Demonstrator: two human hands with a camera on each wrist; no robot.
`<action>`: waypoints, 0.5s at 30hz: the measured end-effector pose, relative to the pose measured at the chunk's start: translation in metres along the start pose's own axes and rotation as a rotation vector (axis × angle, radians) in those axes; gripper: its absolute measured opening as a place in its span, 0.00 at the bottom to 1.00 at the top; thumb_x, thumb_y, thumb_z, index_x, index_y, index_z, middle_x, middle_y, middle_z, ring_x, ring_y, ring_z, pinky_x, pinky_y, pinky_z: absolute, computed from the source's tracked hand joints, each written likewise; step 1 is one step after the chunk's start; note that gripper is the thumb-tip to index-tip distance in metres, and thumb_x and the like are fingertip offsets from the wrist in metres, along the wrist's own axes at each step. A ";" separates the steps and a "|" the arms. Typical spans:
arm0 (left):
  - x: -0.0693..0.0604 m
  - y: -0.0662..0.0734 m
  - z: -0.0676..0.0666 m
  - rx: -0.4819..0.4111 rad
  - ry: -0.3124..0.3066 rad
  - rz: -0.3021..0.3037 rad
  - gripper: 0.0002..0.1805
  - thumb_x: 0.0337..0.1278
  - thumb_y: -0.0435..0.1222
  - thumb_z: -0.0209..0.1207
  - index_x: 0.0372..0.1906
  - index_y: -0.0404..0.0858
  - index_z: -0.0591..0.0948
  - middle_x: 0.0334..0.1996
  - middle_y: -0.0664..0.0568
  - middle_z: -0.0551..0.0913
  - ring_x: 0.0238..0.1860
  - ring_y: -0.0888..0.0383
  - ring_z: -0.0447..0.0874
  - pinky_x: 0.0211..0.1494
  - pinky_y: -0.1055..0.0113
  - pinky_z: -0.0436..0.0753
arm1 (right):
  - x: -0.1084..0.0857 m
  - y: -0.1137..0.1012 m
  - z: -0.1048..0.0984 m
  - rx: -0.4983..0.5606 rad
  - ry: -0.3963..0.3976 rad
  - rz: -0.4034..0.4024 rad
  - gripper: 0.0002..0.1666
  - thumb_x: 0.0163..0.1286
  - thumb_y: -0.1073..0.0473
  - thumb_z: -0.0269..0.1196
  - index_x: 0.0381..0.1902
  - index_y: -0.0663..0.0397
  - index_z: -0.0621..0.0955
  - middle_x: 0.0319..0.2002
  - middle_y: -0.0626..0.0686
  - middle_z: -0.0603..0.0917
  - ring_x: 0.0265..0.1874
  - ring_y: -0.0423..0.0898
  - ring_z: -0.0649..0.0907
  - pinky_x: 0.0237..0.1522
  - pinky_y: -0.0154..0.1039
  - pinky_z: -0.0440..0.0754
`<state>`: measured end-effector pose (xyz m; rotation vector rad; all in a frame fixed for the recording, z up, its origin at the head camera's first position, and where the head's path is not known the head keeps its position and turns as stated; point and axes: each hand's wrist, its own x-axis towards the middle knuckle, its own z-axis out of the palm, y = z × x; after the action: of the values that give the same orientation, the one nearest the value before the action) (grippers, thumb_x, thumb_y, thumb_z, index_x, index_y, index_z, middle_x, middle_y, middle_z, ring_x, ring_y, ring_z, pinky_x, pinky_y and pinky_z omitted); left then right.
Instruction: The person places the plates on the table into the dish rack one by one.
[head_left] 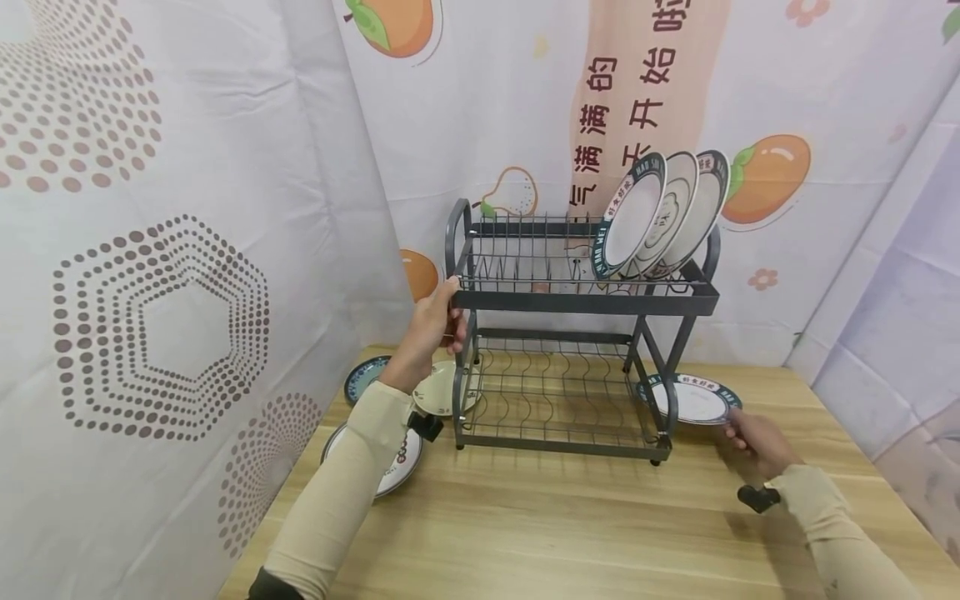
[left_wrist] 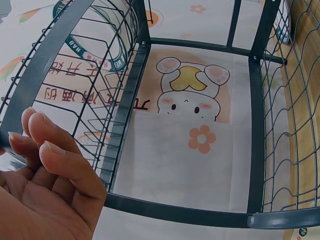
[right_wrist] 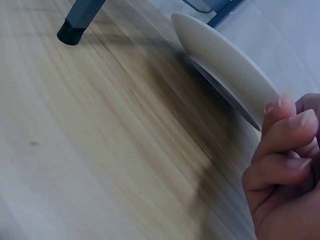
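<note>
- Steadying the rack (head_left: 585, 302) seems intended: its corner is gripped by the left hand (head_left: 431, 325).
- A plate (head_left: 690, 400) is rim-pinched by the right hand (head_left: 763, 446), face left clear; contact poorly seen.

I record this, viewed remotely, as a curtained-off booth dressed like a household kitchen corner. Evidence: creased fabric hangings (head_left: 480, 92), printed with fruit (head_left: 768, 179), flowers (head_left: 763, 279) and Chinese characters (head_left: 592, 119), enclose a wood-grain table (head_left: 540, 517). On it I note a two-tier dish rack (head_left: 581, 302) bearing plates (head_left: 632, 218) on edge. I cannot tell what building surrounds it.
</note>
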<state>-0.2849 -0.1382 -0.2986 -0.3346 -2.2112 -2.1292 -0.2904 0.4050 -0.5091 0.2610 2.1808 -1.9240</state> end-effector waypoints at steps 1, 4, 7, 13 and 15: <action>0.000 0.000 0.000 0.001 0.000 0.002 0.33 0.74 0.65 0.46 0.26 0.40 0.69 0.16 0.50 0.76 0.13 0.57 0.72 0.19 0.66 0.72 | -0.001 -0.001 -0.001 -0.021 0.015 -0.014 0.25 0.81 0.55 0.46 0.21 0.46 0.78 0.17 0.38 0.76 0.14 0.32 0.71 0.16 0.28 0.67; 0.001 0.002 0.001 0.005 -0.002 0.014 0.33 0.74 0.65 0.46 0.26 0.40 0.69 0.16 0.50 0.75 0.13 0.57 0.72 0.19 0.66 0.72 | -0.002 -0.003 -0.003 -0.034 0.042 -0.028 0.23 0.80 0.57 0.47 0.23 0.47 0.79 0.18 0.38 0.77 0.14 0.31 0.71 0.17 0.29 0.68; 0.002 0.002 0.001 0.005 -0.003 0.023 0.33 0.73 0.65 0.46 0.26 0.40 0.68 0.16 0.50 0.75 0.13 0.57 0.72 0.19 0.66 0.72 | -0.004 -0.004 -0.005 0.001 0.054 -0.034 0.23 0.79 0.58 0.47 0.24 0.49 0.80 0.18 0.38 0.77 0.14 0.31 0.71 0.15 0.28 0.68; 0.002 0.000 0.000 0.000 0.007 -0.002 0.33 0.73 0.65 0.47 0.26 0.40 0.68 0.16 0.50 0.75 0.13 0.57 0.72 0.19 0.67 0.72 | -0.007 -0.005 -0.011 0.072 0.077 -0.065 0.23 0.78 0.61 0.47 0.24 0.51 0.81 0.17 0.39 0.76 0.13 0.31 0.71 0.15 0.27 0.67; 0.002 -0.001 0.000 -0.002 0.008 -0.006 0.33 0.72 0.65 0.47 0.26 0.40 0.69 0.16 0.50 0.75 0.13 0.57 0.72 0.19 0.67 0.72 | -0.008 -0.006 -0.012 0.078 0.083 -0.075 0.23 0.79 0.61 0.47 0.23 0.52 0.80 0.17 0.39 0.76 0.13 0.31 0.71 0.16 0.27 0.67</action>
<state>-0.2868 -0.1382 -0.2995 -0.3197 -2.2094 -2.1318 -0.2850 0.4162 -0.5000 0.2801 2.2002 -2.0770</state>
